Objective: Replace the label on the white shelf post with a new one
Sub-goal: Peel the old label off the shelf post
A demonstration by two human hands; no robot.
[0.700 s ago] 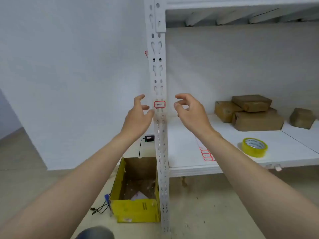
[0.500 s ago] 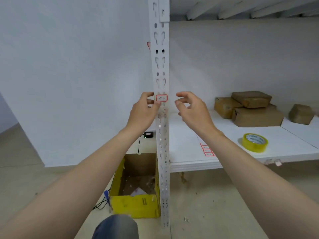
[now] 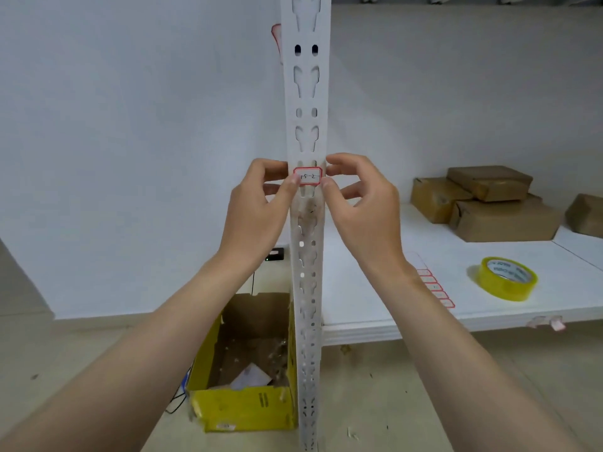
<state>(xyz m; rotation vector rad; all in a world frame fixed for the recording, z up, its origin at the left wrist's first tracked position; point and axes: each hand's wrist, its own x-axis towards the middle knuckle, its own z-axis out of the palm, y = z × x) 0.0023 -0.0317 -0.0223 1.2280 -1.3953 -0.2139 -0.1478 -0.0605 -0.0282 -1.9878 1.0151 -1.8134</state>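
Observation:
A small white label with a red border [image 3: 308, 176] sticks on the front of the white slotted shelf post [image 3: 306, 93] at chest height. My left hand [image 3: 257, 210] reaches in from the left, its thumb tip touching the label's lower left corner. My right hand [image 3: 362, 207] comes from the right, thumb and forefinger tips at the label's right edge. Neither hand has lifted the label off the post. A sheet of red-bordered blank labels [image 3: 435, 288] lies on the white shelf board [image 3: 365, 288], partly hidden by my right forearm.
A roll of yellow tape [image 3: 506, 278] sits on the shelf board at the right. Several brown cardboard parcels [image 3: 483, 203] are stacked at the back right. An open yellow cardboard box [image 3: 248, 370] with scraps stands on the floor left of the post, a black cable beside it.
Both hands have closed in on the post from either side and now touch the label's edges. The camera has moved nearer to the post.

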